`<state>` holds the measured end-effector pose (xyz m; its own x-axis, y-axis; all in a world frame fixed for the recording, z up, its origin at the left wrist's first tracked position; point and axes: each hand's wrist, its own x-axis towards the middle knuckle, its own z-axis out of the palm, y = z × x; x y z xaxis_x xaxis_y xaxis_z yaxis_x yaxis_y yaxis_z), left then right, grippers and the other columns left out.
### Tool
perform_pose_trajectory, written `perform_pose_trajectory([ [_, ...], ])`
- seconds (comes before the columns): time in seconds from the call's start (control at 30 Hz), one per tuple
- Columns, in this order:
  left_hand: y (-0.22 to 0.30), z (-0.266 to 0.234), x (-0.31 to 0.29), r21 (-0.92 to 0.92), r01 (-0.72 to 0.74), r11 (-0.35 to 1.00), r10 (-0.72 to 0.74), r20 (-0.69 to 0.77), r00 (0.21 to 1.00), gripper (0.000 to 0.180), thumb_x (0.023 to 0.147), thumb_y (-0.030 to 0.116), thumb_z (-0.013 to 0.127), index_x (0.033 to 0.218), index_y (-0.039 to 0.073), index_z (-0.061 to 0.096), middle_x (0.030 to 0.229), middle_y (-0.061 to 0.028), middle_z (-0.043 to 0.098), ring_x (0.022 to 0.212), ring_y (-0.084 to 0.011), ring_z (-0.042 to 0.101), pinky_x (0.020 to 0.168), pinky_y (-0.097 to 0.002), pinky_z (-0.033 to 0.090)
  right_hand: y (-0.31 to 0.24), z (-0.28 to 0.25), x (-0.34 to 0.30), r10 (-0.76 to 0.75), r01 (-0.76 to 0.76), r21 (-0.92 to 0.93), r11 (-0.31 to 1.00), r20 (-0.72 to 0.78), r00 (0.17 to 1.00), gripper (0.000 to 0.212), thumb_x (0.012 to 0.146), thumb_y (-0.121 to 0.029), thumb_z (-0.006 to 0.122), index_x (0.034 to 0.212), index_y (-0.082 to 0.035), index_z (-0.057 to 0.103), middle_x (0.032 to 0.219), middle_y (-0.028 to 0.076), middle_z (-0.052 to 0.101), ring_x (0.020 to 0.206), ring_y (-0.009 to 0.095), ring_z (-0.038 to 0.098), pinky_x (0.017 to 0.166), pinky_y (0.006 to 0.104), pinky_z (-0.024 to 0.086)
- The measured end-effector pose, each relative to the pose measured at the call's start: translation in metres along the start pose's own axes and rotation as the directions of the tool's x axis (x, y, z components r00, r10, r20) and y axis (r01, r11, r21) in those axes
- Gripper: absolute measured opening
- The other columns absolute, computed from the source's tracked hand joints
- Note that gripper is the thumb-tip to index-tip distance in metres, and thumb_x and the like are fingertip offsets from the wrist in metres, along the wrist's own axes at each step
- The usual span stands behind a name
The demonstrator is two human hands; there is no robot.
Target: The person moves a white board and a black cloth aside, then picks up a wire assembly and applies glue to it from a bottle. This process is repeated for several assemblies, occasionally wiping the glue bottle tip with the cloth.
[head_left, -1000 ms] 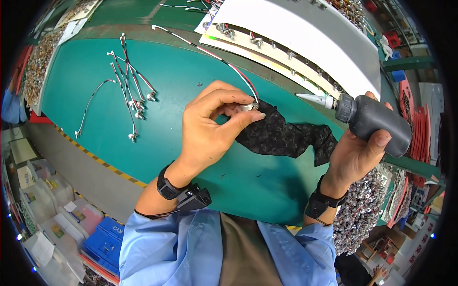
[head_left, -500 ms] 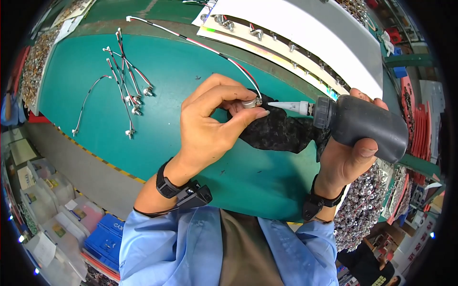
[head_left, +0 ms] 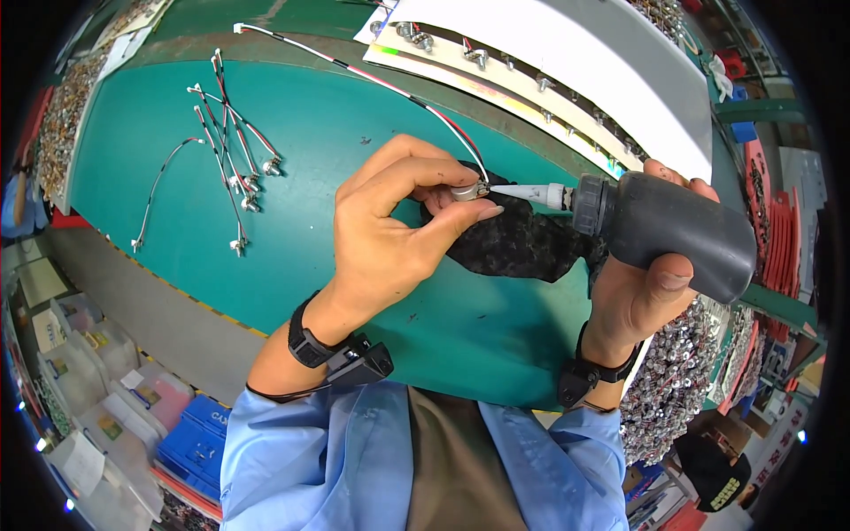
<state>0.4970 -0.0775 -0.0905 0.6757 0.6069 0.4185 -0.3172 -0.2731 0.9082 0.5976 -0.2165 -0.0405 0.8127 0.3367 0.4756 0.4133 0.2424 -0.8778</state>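
My left hand [head_left: 390, 217] pinches a small round metal potentiometer [head_left: 466, 191] between thumb and fingertips. From its terminals a red, white and black wire lead [head_left: 390, 84] arcs up to the far left, ending in a white plug. My right hand [head_left: 642, 292] is wrapped round a dark grey squeeze bottle [head_left: 682, 232], tilted onto its side. The bottle's pale tapered nozzle [head_left: 536, 193] points left, its tip at the potentiometer's terminals; whether they touch is hard to tell. Under both hands lies a crumpled black cloth [head_left: 518, 241].
Several wired potentiometers [head_left: 251, 184] lie on the green mat [head_left: 292, 257] at the left. A white rack [head_left: 496, 75] with more metal parts stands at the back. Beside my right forearm is a heap of small metal parts [head_left: 677, 380]. Blue boxes [head_left: 195, 442] stand lower left.
The squeeze bottle has shifted slightly left, bringing its nozzle tip up to the potentiometer's terminals. My left hand has hardly moved. A person at the lower right has moved.
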Motion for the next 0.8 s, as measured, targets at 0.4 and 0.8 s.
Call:
perform_pose_trajectory([
  [0.4,0.002,-0.006,0.006,-0.025,0.041,0.999,-0.041,-0.009,0.999,0.019,0.060,-0.005,0.069,0.075,-0.002,0.059,0.075,-0.0070,0.055,0.059,-0.0096,0.052,0.051,-0.0193,0.043,-0.008,-0.022,0.029,-0.056,0.046,-0.270,0.962,-0.030,0.998,0.060,0.070,-0.030,0.065,0.110,0.006,0.038,0.100,0.022,0.052,0.095,0.027,0.052,0.083,0.0352,0.043],
  [0.8,0.040,-0.006,0.091,-0.027,0.137,0.990,-0.139,-0.096,0.986,0.019,0.067,-0.003,0.064,0.084,-0.004,0.055,0.070,-0.0041,0.054,0.061,-0.0087,0.050,0.054,-0.0188,0.041,-0.032,-0.123,0.060,-0.135,0.167,0.039,0.985,-0.423,0.896,0.047,0.080,-0.024,0.056,0.114,0.003,0.038,0.109,0.020,0.048,0.096,0.021,0.051,0.070,0.0197,0.042],
])
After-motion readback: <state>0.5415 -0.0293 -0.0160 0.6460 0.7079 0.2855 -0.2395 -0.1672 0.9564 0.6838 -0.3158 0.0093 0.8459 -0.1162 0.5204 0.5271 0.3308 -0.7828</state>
